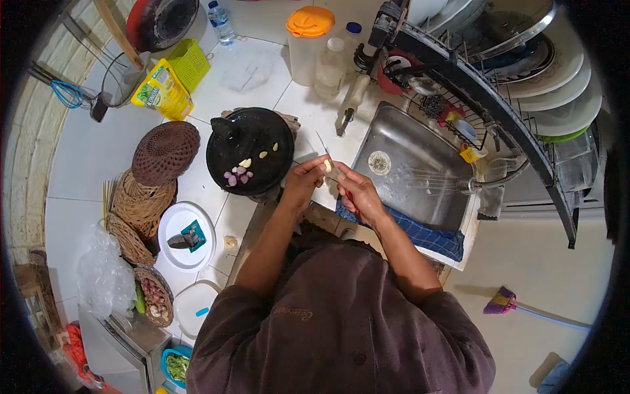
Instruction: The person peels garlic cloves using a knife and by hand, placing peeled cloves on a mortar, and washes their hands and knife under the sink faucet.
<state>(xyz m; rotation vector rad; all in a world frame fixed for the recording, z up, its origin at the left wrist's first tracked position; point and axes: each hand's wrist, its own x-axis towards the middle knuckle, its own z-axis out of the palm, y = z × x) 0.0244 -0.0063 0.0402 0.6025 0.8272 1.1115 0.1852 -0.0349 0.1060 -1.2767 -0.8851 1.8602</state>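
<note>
Here's the left hand (300, 187), fingertips pinching a pale clove (327, 166), and the right hand (361, 195) wrapped round a knife (323, 143), blade toward eleven o'clock, right beside that clove. Over at ten o'clock from the hands sits the black mortar (252, 134), pestle (225, 128) at its own ten o'clock, purple shallots (237, 176) bunched toward seven, more cloves (245, 163) by them and toward two. Sink (413, 148) at three, white plate (168, 255) at eight!

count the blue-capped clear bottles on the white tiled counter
2: a small bottle near the lime-green plastic basket, a second bottle right of the orange-lidded plastic pitcher, partly hidden
</note>
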